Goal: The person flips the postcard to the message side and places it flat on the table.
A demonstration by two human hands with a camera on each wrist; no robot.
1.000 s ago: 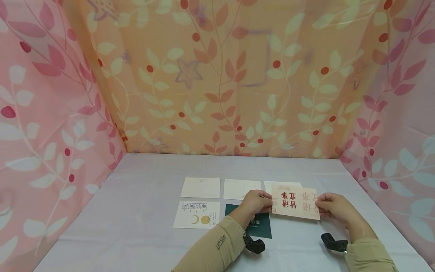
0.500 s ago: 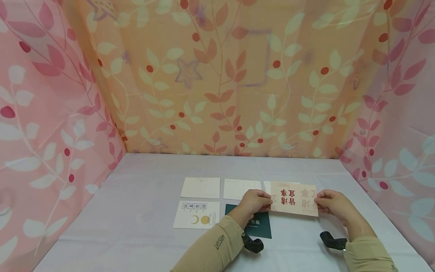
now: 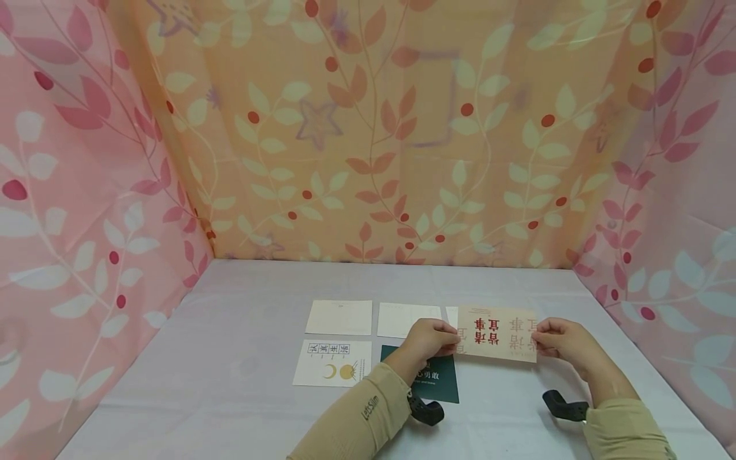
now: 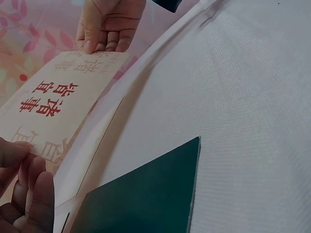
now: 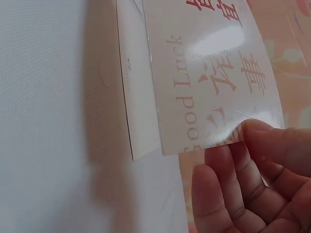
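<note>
Both hands hold a cream postcard (image 3: 499,335) above the table, its red Chinese characters upside down in the head view. My left hand (image 3: 430,342) pinches its left edge between thumb and fingers. At the opposite short edge, the right hand (image 3: 566,342) grips it the same way, with the thumb (image 5: 272,145) on the printed face. "Good Luck" lettering shows on the card in the right wrist view. Beneath the left wrist lies a dark green card (image 3: 439,383), partly covered by that hand. A white card (image 5: 138,107) lies below the postcard, mostly hidden in the head view.
Two plain pale cards, one at the left (image 3: 340,317) and one in the middle (image 3: 402,317), lie in the back row. In front is a white card with a moon and sun (image 3: 332,374). Patterned curtains (image 3: 368,160) border the white-covered table (image 3: 230,383).
The postcard has shifted slightly up and away in the head view and its tilt has lessened a little. Both hands moved with it and kept their hold; the cards on the table have stayed put.
</note>
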